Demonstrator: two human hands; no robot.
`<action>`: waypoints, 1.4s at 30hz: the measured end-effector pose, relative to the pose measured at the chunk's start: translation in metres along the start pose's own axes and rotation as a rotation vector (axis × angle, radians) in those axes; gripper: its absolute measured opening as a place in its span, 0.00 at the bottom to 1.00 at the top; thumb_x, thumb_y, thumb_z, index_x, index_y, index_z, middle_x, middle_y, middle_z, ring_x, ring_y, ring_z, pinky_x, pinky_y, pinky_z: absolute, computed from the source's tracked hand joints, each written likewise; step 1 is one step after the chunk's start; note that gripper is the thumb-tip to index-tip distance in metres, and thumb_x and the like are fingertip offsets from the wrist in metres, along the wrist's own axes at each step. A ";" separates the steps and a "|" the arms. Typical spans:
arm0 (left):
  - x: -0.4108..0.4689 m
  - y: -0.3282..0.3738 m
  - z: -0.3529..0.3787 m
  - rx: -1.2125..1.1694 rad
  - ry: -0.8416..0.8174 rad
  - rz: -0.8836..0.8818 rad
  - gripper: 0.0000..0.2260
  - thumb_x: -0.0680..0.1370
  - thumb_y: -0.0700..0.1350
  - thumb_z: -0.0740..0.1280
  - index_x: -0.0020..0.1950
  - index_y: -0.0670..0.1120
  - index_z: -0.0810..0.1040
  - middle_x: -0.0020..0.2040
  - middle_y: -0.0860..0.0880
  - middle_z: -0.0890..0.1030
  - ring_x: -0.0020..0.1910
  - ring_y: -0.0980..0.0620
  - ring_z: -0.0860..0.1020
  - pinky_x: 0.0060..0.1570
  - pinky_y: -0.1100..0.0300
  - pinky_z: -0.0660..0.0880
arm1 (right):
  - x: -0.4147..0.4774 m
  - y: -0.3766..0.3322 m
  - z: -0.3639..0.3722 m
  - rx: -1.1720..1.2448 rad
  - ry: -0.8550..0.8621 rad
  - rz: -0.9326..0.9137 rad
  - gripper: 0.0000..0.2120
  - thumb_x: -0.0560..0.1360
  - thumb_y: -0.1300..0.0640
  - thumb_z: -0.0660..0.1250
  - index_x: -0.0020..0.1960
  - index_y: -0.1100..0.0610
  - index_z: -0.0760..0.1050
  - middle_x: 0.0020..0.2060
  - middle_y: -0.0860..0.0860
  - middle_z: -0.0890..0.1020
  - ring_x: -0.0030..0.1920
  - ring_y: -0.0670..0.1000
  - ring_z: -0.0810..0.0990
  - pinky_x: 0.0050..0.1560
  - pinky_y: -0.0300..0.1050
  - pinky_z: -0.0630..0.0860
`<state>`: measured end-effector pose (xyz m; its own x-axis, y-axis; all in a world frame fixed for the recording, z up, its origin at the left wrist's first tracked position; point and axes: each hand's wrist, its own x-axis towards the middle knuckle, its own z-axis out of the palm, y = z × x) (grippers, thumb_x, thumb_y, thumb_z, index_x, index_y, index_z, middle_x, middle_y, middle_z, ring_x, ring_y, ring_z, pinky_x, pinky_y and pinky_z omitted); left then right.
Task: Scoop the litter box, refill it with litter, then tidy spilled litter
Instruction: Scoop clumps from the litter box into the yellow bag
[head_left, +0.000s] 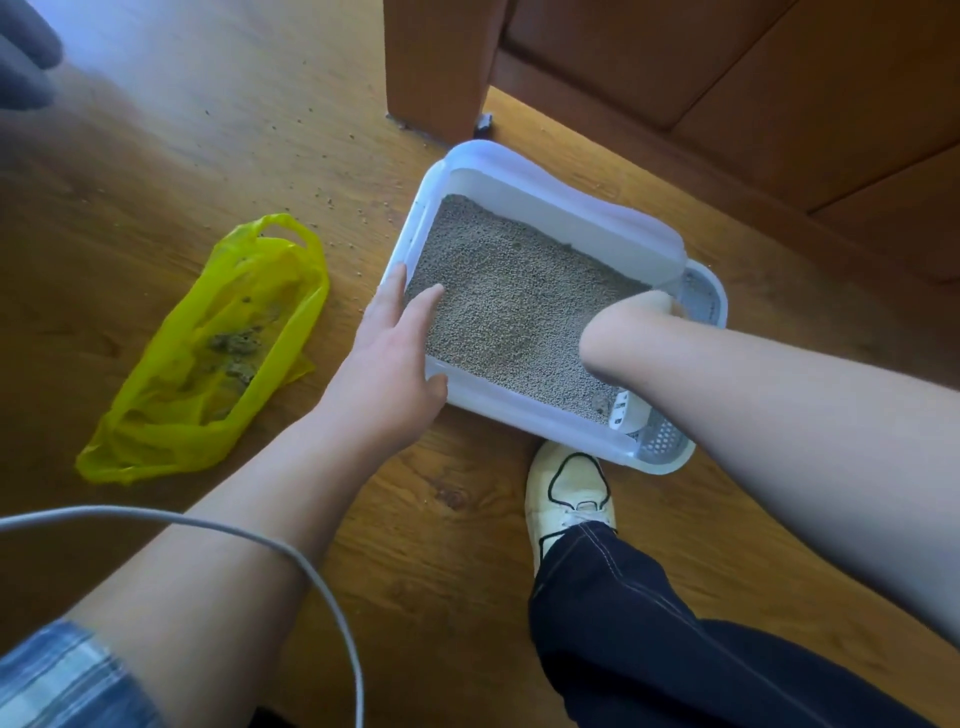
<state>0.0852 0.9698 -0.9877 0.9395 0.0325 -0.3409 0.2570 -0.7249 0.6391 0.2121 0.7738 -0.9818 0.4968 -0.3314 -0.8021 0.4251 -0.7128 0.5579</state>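
Observation:
A white litter box (524, 171) filled with grey litter (514, 306) sits on the wood floor. My left hand (395, 348) grips its near left corner, fingers lying inside over the rim and thumb along the front wall. My right hand (644, 312) reaches down at the box's right side; its fingers are hidden behind the wrist, so what they hold cannot be told. A white slotted scoop (628, 410) shows under my right forearm at the box's near right corner, above a grey perforated step (665, 441).
A yellow plastic bag (218, 353) with clumps of used litter lies left of the box. Loose litter grains (332, 200) dot the floor beyond it. A brown wooden furniture leg (436, 67) stands behind the box. My white shoe (566, 499) is just in front.

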 end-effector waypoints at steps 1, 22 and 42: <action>0.000 0.001 0.001 -0.003 -0.004 0.000 0.37 0.75 0.41 0.70 0.80 0.53 0.57 0.82 0.49 0.42 0.80 0.51 0.47 0.73 0.60 0.53 | -0.022 0.002 -0.001 -0.071 0.014 0.034 0.08 0.76 0.55 0.62 0.40 0.58 0.70 0.45 0.53 0.72 0.61 0.57 0.75 0.64 0.49 0.74; -0.003 0.003 0.004 0.035 0.061 -0.013 0.35 0.75 0.36 0.68 0.79 0.51 0.59 0.82 0.53 0.47 0.79 0.51 0.55 0.71 0.53 0.65 | 0.022 0.074 0.113 0.234 0.315 -0.173 0.21 0.80 0.35 0.53 0.51 0.49 0.75 0.42 0.46 0.79 0.43 0.51 0.79 0.37 0.46 0.76; -0.004 -0.003 -0.001 -0.021 0.092 -0.010 0.36 0.75 0.39 0.71 0.79 0.55 0.60 0.81 0.59 0.52 0.76 0.59 0.59 0.62 0.67 0.61 | 0.036 -0.023 0.057 0.608 0.428 -0.368 0.20 0.79 0.35 0.56 0.44 0.50 0.75 0.38 0.49 0.79 0.39 0.53 0.78 0.37 0.46 0.71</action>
<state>0.0811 0.9721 -0.9878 0.9535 0.1032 -0.2832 0.2701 -0.7096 0.6507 0.1766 0.7428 -1.0353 0.7032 0.1652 -0.6915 0.1949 -0.9802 -0.0360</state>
